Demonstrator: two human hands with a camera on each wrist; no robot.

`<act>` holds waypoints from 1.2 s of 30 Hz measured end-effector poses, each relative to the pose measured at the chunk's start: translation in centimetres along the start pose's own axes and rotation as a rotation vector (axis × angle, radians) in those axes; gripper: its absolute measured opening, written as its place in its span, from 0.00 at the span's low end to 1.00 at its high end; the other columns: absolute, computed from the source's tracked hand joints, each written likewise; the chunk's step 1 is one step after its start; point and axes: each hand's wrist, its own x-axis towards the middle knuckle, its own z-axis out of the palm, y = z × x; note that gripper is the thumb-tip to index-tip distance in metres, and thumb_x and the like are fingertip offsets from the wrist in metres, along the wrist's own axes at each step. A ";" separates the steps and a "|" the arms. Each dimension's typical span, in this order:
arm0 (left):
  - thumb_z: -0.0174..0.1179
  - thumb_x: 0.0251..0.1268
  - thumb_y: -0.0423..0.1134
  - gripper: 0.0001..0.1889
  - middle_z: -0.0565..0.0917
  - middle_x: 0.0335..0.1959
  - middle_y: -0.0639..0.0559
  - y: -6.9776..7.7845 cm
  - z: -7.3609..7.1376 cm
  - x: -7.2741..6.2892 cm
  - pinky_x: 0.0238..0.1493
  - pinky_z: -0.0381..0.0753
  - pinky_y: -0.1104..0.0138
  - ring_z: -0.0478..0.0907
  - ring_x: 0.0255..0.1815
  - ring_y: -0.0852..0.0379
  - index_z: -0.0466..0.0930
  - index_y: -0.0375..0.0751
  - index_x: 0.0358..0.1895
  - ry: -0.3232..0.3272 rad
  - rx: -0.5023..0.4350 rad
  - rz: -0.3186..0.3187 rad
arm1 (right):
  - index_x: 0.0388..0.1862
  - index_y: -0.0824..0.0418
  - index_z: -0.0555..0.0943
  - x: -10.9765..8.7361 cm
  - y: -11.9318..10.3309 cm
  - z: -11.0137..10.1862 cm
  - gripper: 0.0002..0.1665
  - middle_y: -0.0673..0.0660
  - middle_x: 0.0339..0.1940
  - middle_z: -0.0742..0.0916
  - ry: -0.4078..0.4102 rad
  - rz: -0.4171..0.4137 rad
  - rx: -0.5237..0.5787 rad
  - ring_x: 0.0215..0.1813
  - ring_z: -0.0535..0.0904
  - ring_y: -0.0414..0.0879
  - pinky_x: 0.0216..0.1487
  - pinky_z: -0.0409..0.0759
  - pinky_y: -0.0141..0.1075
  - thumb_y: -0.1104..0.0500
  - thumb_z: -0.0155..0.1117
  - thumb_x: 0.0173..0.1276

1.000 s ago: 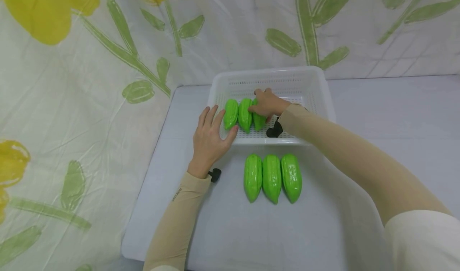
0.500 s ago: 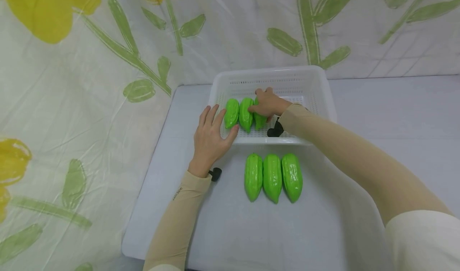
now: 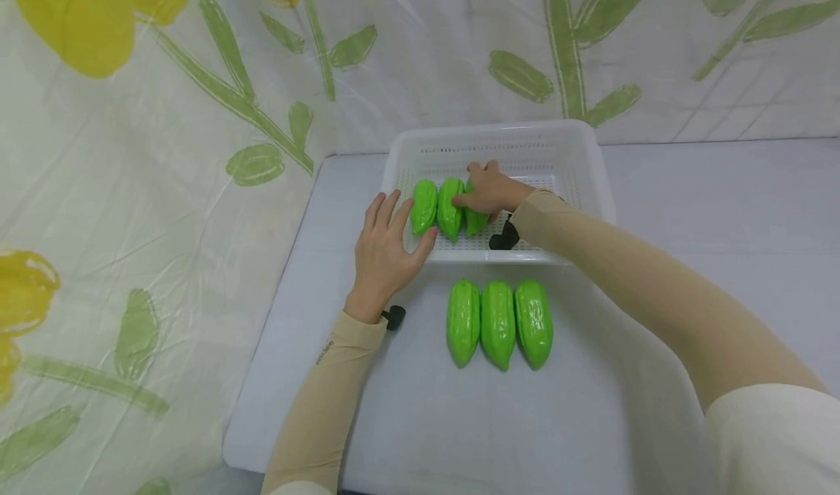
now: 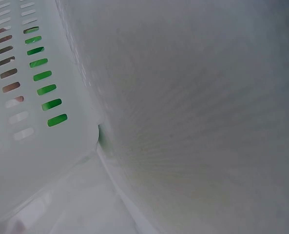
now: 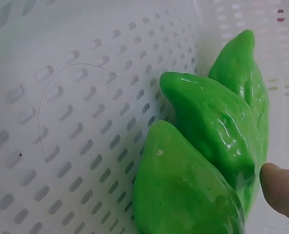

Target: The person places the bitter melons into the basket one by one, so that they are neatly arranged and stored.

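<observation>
**Green vegetable (image 3: 476, 223) covered by right hand (image 3: 494, 191) in white basket (image 3: 485, 256), its tip toward the person**

The vegetable is set rightmost in a row of three on the basket floor, with its long axis running front to back and its narrow end aimed at the front rim; its far end is hidden under the right hand. The fingers are bent over it, but whether it is gripped cannot be told. Just to its left, the middle vegetable (image 3: 449, 219) and the left vegetable (image 3: 424, 207) are laid nearly parallel, tips likewise toward the person.

The left hand (image 3: 389, 251) is placed at the basket's front left corner, its fingers spread wide and nothing held.

On the desk (image 3: 426, 415), in front of the basket, three more vegetables (image 3: 498, 325) are lined up side by side, also lengthwise toward the person with narrow ends nearest; the rightmost is slightly slanted. Both arms are covered by beige sleeves (image 3: 643, 305), and the desk is backed by a flower-printed cloth (image 3: 426, 79).
</observation>
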 end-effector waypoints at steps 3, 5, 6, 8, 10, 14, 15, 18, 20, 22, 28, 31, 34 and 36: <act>0.57 0.71 0.61 0.34 0.75 0.73 0.36 0.0 0.0 0.0 0.66 0.79 0.42 0.66 0.78 0.35 0.79 0.35 0.67 0.002 0.001 0.000 | 0.86 0.67 0.39 -0.1 0.0 -0.1 0.56 0.79 0.82 0.47 0.003 0.003 -0.006 0.56 0.83 0.64 0.38 0.90 0.40 0.41 0.57 0.79; 0.56 0.71 0.61 0.34 0.75 0.73 0.36 -0.1 0.1 0.0 0.66 0.79 0.42 0.65 0.78 0.35 0.79 0.35 0.67 0.003 0.001 0.000 | 0.86 0.66 0.39 -0.3 -0.1 -0.2 0.56 0.79 0.82 0.47 0.009 0.008 -0.016 0.56 0.82 0.64 0.39 0.90 0.40 0.41 0.57 0.79; 0.56 0.71 0.61 0.35 0.75 0.73 0.36 -0.1 0.1 0.0 0.65 0.79 0.42 0.65 0.78 0.35 0.79 0.35 0.67 0.002 0.000 -0.001 | 0.86 0.67 0.39 -0.4 -0.1 -0.3 0.56 0.79 0.82 0.47 0.013 0.008 -0.024 0.55 0.83 0.63 0.40 0.90 0.41 0.40 0.57 0.79; 0.56 0.71 0.61 0.35 0.74 0.73 0.36 0.0 0.0 0.0 0.66 0.79 0.42 0.65 0.78 0.35 0.79 0.35 0.67 -0.001 -0.002 -0.003 | 0.86 0.67 0.40 -1.0 -0.3 -0.6 0.55 0.80 0.81 0.47 0.022 0.006 -0.044 0.51 0.84 0.62 0.42 0.90 0.43 0.40 0.56 0.79; 0.56 0.71 0.61 0.35 0.74 0.74 0.36 0.0 0.0 0.0 0.66 0.79 0.42 0.65 0.78 0.35 0.78 0.36 0.67 -0.008 -0.003 -0.008 | 0.85 0.68 0.40 -1.5 -0.5 -1.1 0.55 0.80 0.81 0.46 0.036 0.002 -0.059 0.46 0.85 0.59 0.44 0.90 0.45 0.40 0.56 0.80; 0.56 0.71 0.61 0.35 0.74 0.74 0.37 0.0 -0.1 0.0 0.67 0.78 0.42 0.64 0.79 0.36 0.78 0.36 0.68 -0.013 -0.004 -0.011 | 0.86 0.68 0.38 -2.6 -0.7 -2.0 0.55 0.81 0.82 0.45 0.070 -0.011 -0.080 0.44 0.85 0.59 0.49 0.88 0.49 0.41 0.54 0.80; 0.56 0.71 0.61 0.35 0.74 0.74 0.37 0.0 -0.1 0.0 0.67 0.78 0.42 0.64 0.79 0.36 0.78 0.36 0.68 -0.012 -0.004 -0.011 | 0.86 0.68 0.38 -2.8 -0.6 -2.3 0.55 0.81 0.82 0.44 0.078 -0.013 -0.088 0.49 0.85 0.62 0.54 0.87 0.51 0.40 0.54 0.80; 0.56 0.72 0.61 0.35 0.74 0.74 0.37 0.1 -0.1 0.0 0.67 0.79 0.42 0.64 0.78 0.35 0.78 0.36 0.68 -0.014 -0.004 -0.012 | 0.86 0.67 0.37 -3.4 -0.4 -3.0 0.56 0.80 0.82 0.42 0.086 -0.021 -0.105 0.67 0.76 0.70 0.68 0.78 0.58 0.40 0.53 0.80; 0.56 0.71 0.61 0.35 0.74 0.74 0.37 0.1 -0.1 0.0 0.66 0.79 0.42 0.64 0.79 0.35 0.78 0.36 0.68 -0.017 -0.005 -0.015 | 0.86 0.67 0.37 -3.8 -0.2 -3.4 0.56 0.79 0.83 0.42 0.095 -0.023 -0.117 0.76 0.66 0.73 0.75 0.69 0.61 0.38 0.52 0.79; 0.56 0.71 0.61 0.35 0.73 0.74 0.37 0.1 -0.1 0.0 0.65 0.79 0.41 0.64 0.79 0.36 0.78 0.36 0.68 -0.023 -0.005 -0.021 | 0.86 0.66 0.37 -4.2 0.0 -3.8 0.56 0.79 0.83 0.42 0.107 -0.034 -0.130 0.79 0.60 0.74 0.78 0.63 0.63 0.38 0.52 0.79; 0.55 0.71 0.62 0.35 0.72 0.75 0.37 0.2 -0.1 0.0 0.67 0.78 0.41 0.63 0.79 0.36 0.77 0.36 0.69 -0.032 -0.013 -0.026 | 0.87 0.65 0.37 -5.7 0.5 -4.8 0.57 0.77 0.84 0.44 0.136 -0.051 -0.138 0.81 0.55 0.74 0.79 0.59 0.64 0.35 0.51 0.79; 0.56 0.71 0.62 0.35 0.73 0.75 0.36 0.2 -0.1 0.0 0.66 0.78 0.41 0.63 0.79 0.35 0.77 0.36 0.68 -0.027 -0.016 -0.023 | 0.87 0.65 0.38 -6.7 0.7 -5.3 0.57 0.77 0.84 0.44 0.144 -0.065 -0.142 0.82 0.55 0.74 0.79 0.59 0.65 0.35 0.52 0.79; 0.56 0.71 0.62 0.35 0.73 0.74 0.36 0.2 -0.1 0.0 0.64 0.80 0.41 0.64 0.79 0.35 0.78 0.36 0.68 -0.019 -0.014 -0.021 | 0.87 0.63 0.40 -7.9 0.9 -5.6 0.56 0.77 0.84 0.44 0.152 -0.075 -0.129 0.81 0.57 0.73 0.78 0.60 0.66 0.35 0.52 0.79; 0.55 0.71 0.62 0.35 0.73 0.74 0.37 0.2 -0.1 0.0 0.63 0.80 0.41 0.64 0.78 0.35 0.78 0.36 0.68 -0.014 -0.010 -0.019 | 0.87 0.61 0.41 -8.9 1.0 -5.7 0.55 0.76 0.84 0.44 0.163 -0.079 -0.123 0.79 0.60 0.73 0.76 0.63 0.66 0.35 0.52 0.79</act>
